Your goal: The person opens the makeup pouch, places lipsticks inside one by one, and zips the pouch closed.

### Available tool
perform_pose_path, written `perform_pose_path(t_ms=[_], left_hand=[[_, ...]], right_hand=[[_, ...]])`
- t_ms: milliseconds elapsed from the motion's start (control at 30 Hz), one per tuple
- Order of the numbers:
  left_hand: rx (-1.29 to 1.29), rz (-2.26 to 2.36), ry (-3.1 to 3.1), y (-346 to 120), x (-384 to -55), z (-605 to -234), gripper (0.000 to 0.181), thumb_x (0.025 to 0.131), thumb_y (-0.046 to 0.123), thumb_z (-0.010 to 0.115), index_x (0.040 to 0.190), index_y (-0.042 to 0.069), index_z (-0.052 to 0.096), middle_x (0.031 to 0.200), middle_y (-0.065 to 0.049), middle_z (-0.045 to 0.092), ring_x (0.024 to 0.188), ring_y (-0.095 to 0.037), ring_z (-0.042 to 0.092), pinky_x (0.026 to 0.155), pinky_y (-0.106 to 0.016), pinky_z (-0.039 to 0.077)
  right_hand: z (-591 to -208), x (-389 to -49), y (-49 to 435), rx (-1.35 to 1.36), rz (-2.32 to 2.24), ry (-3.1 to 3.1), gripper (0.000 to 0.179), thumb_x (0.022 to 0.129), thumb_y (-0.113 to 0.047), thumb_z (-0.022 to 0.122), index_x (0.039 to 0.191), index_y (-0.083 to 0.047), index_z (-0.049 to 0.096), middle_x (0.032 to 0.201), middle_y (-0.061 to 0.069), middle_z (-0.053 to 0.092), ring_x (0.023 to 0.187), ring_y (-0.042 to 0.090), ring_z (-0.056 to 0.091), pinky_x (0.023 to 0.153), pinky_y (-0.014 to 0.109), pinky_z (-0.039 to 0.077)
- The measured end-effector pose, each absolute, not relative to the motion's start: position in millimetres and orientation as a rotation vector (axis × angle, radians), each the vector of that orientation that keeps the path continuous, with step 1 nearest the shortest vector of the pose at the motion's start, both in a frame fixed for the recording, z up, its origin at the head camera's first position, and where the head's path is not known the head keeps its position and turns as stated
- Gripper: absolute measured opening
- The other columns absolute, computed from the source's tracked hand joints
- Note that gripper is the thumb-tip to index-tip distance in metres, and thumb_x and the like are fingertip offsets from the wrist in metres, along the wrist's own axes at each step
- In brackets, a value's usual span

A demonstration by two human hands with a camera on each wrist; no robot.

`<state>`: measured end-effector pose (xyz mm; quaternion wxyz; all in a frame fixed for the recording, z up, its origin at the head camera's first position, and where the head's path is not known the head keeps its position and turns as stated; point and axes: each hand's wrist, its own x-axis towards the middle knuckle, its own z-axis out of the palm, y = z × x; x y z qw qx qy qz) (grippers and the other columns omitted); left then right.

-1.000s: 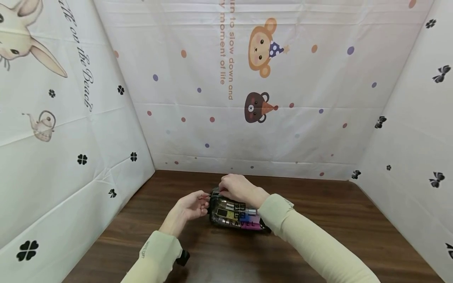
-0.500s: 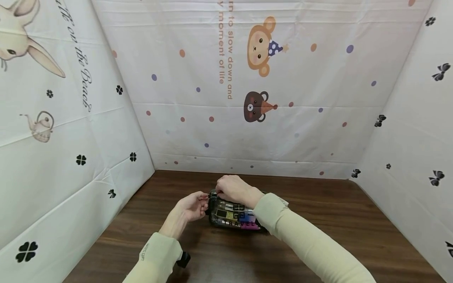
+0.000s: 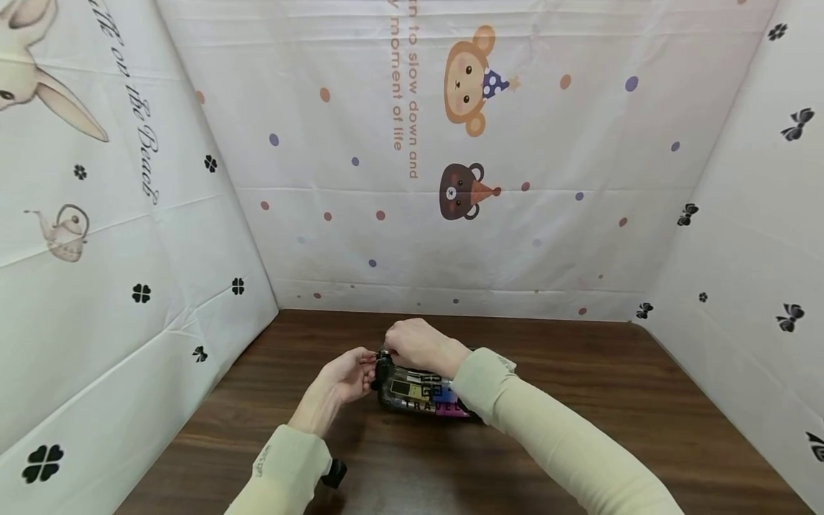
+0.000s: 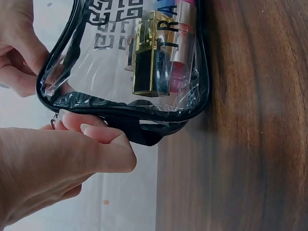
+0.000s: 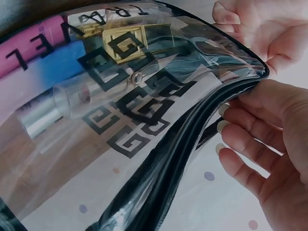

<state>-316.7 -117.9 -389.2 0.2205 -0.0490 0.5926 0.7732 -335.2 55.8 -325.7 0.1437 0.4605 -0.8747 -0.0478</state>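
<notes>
A clear cosmetic bag [image 3: 412,400] with black piping and "TRAVEL" lettering stands on the wooden table. Through its wall show a black-and-gold lipstick [image 4: 144,72], a pink tube [image 5: 38,43] and other small cosmetics. My left hand [image 3: 350,375] pinches the bag's left end, by a small metal ring and a black fabric tab [image 4: 127,130]. With thumb and fingers, my right hand [image 3: 421,347] pinches the zipper edge [image 5: 185,139] at the upper left corner. The zipper pull is hidden behind the fingers.
The brown wooden table [image 3: 579,415] extends around the bag. White printed cloth walls [image 3: 515,250] rise behind it and on both sides. A small black device [image 3: 333,472] hangs under the left wrist.
My right hand has slid left along the top edge of the bag to its left corner. The left hand keeps its grip at that end. The view has shifted slightly.
</notes>
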Motion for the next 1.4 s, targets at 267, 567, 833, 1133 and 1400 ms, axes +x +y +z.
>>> perform_pose_path(t_ms=[267, 567, 833, 1133, 1400], left_hand=[[-0.111, 2.099, 1.697, -121, -319, -388, 0.022, 0.095, 0.019, 0.035, 0.077, 0.017, 0.048, 0.07, 0.01, 0.052, 0.061, -0.005, 0.039, 0.06, -0.02, 0.027], [-0.123, 2.105, 1.923, -126, -317, -395, 0.016, 0.098, 0.011, 0.048, 0.088, 0.008, 0.061, 0.074, 0.004, 0.061, 0.062, -0.007, 0.054, 0.059, -0.023, 0.042], [-0.086, 1.866, 2.318, -121, -315, -400, 0.015, 0.093, -0.001, 0.046, 0.085, -0.001, 0.059, 0.067, -0.002, 0.048, 0.056, -0.01, 0.04, 0.054, -0.025, 0.036], [-0.103, 1.539, 2.63, -120, -314, -406, 0.02, 0.09, 0.002, 0.05, 0.08, 0.001, 0.067, 0.078, -0.008, 0.06, 0.054, -0.011, 0.041, 0.058, -0.032, 0.046], [-0.114, 1.513, 2.575, -124, -317, -407, 0.02, 0.091, 0.004, 0.05, 0.084, 0.0, 0.069, 0.088, -0.007, 0.062, 0.06, -0.013, 0.047, 0.052, -0.026, 0.039]], right_hand=[[-323, -335, 53, 1.348, -0.131, -2.533, 0.038, 0.081, -0.005, 0.065, 0.054, -0.02, 0.042, 0.06, -0.006, 0.045, 0.054, 0.008, 0.03, 0.056, 0.023, 0.028], [-320, -337, 51, 1.346, -0.115, -2.627, 0.045, 0.079, -0.003, 0.064, 0.054, -0.021, 0.03, 0.061, -0.006, 0.034, 0.055, 0.009, 0.022, 0.056, 0.024, 0.024], [-315, -335, 47, 1.371, -0.1, -2.618, 0.046, 0.076, -0.001, 0.061, 0.057, -0.019, 0.024, 0.063, -0.005, 0.021, 0.056, 0.01, 0.016, 0.055, 0.024, 0.021], [-317, -335, 45, 1.345, -0.142, -2.621, 0.047, 0.078, -0.002, 0.062, 0.057, -0.019, 0.024, 0.062, -0.005, 0.023, 0.056, 0.01, 0.015, 0.054, 0.024, 0.02], [-319, -334, 47, 1.317, -0.14, -2.619, 0.045, 0.08, -0.003, 0.062, 0.057, -0.019, 0.026, 0.063, -0.005, 0.025, 0.056, 0.009, 0.017, 0.055, 0.024, 0.022]])
